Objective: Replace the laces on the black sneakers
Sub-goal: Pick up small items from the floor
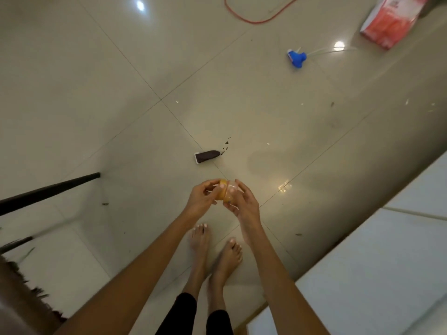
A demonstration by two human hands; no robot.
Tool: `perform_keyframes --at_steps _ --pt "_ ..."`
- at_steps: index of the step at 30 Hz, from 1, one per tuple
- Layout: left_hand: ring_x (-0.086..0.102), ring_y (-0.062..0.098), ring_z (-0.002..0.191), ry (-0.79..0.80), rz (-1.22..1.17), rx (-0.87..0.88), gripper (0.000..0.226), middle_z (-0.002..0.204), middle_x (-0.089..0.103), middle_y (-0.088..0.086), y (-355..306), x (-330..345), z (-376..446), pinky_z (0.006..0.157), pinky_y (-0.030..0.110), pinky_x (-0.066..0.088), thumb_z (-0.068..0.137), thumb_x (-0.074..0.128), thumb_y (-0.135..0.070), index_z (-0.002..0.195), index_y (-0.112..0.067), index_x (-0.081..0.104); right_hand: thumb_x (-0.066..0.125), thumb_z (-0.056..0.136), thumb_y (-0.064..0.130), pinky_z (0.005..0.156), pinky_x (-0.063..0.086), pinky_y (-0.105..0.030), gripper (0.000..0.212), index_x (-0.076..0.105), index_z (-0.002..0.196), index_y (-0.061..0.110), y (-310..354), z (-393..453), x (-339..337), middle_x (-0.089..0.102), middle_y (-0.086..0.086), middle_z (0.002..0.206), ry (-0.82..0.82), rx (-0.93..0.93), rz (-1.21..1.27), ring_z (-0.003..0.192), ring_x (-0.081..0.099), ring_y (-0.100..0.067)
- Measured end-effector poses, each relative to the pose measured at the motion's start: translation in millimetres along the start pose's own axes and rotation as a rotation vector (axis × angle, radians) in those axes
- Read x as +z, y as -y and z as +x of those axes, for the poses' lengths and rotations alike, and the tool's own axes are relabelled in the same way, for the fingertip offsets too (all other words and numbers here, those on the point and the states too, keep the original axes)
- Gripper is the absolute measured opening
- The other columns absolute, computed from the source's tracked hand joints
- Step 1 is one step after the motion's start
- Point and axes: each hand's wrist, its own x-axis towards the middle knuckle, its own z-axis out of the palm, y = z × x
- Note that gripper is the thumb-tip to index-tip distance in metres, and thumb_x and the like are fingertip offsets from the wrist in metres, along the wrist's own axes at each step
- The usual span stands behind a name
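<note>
I stand barefoot on a glossy tiled floor (145, 68). Both hands meet at chest height over the floor around a small round container with an orange lid (223, 192). My left hand (202, 198) grips the orange lid side. My right hand (243, 201) grips the clear body of the container from the right. No black sneakers or laces show in this view.
A small dark wrapper (206, 156) lies on the floor with dark crumbs (226, 147) beside it. Further off lie a blue spray nozzle (297, 58) with a tube, a red cord (256, 19) and a red-and-white bag (391, 20). A white counter (387, 262) runs at the right; black legs (48, 192) stand at the left.
</note>
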Motion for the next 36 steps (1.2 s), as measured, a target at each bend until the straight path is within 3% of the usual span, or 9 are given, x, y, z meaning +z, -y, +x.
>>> perform_keyframes --at_steps 7,11,15,18,21,26,30,33,36 --pt "0.055 0.010 0.061 0.010 -0.009 -0.093 0.034 0.071 0.061 0.002 -10.2 10.6 -7.1 0.054 0.015 0.048 0.093 0.055 -0.034 0.105 -0.004 0.066 0.071 0.083 0.017 0.077 0.057 -0.028 0.045 0.058 0.126 0.020 6.9 -9.0 -14.6 0.062 -0.007 0.121 0.046 -0.051 -0.048 0.106 0.064 -0.022" --pt "0.059 0.008 0.074 0.048 0.025 0.014 0.029 0.092 0.065 0.001 -17.5 17.9 -14.2 0.063 0.015 0.050 0.087 0.065 -0.026 0.112 -0.011 0.065 0.064 0.088 0.028 0.072 0.058 -0.029 0.037 0.063 0.118 0.009 7.5 -12.6 -18.9 0.065 -0.018 0.115 -0.038 0.052 0.087 0.100 0.067 -0.028" --pt "0.058 0.015 0.107 0.232 0.029 0.026 0.040 0.119 0.058 -0.004 -20.0 15.4 -16.0 0.089 0.027 0.052 0.085 0.068 -0.013 0.121 -0.027 0.059 0.060 0.088 0.043 0.068 0.058 -0.025 0.047 0.063 0.113 0.003 10.1 -14.1 -25.2 0.068 -0.016 0.098 -0.032 0.150 0.144 0.081 0.068 -0.019" --pt "0.043 0.013 0.129 0.293 -0.046 0.043 0.051 0.137 0.046 -0.003 -17.5 18.2 -16.6 0.108 0.036 0.039 0.088 0.063 -0.011 0.132 -0.029 0.047 0.058 0.089 0.042 0.069 0.057 -0.026 0.040 0.065 0.105 0.006 6.6 -15.3 -21.2 0.068 -0.011 0.089 -0.036 0.156 0.190 0.075 0.067 -0.016" --pt "0.022 0.011 0.139 0.075 -0.068 -0.057 0.069 0.149 0.022 -0.003 -16.2 28.5 -16.1 0.110 0.031 0.028 0.087 0.059 -0.045 0.145 -0.027 0.027 0.058 0.091 0.035 0.077 0.056 -0.028 0.033 0.064 0.111 0.010 0.8 -17.3 -8.3 0.068 -0.011 0.098 -0.006 0.087 0.263 0.087 0.068 -0.018" --pt "0.053 0.020 0.105 -0.202 0.295 -0.003 0.044 0.108 0.053 0.003 -5.1 36.2 -13.1 0.086 0.033 0.049 0.085 0.056 -0.055 0.107 -0.016 0.057 0.059 0.091 0.034 0.082 0.056 -0.031 0.038 0.061 0.121 0.011 -12.3 -21.0 5.4 0.068 -0.011 0.109 -0.025 0.026 0.256 0.094 0.067 -0.019" --pt "0.056 0.021 0.113 0.076 0.081 -0.030 0.033 0.119 0.058 0.000 -8.8 23.1 -13.3 0.092 0.030 0.048 0.090 0.062 -0.024 0.123 -0.021 0.058 0.059 0.091 0.032 0.076 0.057 -0.028 0.034 0.062 0.115 0.009 -10.3 -18.8 -2.6 0.067 -0.015 0.107 -0.091 0.083 0.301 0.092 0.068 -0.020" --pt "0.034 0.015 0.135 0.263 -0.206 -0.070 0.069 0.144 0.039 -0.001 -15.2 14.8 -17.8 0.101 0.028 0.037 0.086 0.057 0.006 0.142 -0.026 0.035 0.059 0.090 0.035 0.072 0.057 -0.027 0.033 0.061 0.110 0.010 -7.1 -13.7 -7.9 0.065 -0.016 0.104 -0.115 0.144 0.289 0.087 0.067 -0.020" --pt "0.025 0.015 0.138 0.156 -0.102 -0.111 0.077 0.149 0.024 0.001 -19.3 18.9 -16.2 0.105 0.030 0.031 0.087 0.065 -0.020 0.149 -0.027 0.019 0.060 0.090 0.031 0.072 0.057 -0.027 0.031 0.063 0.111 0.010 -6.7 -11.8 -7.0 0.064 -0.017 0.107 -0.086 0.137 0.295 0.089 0.067 -0.021"
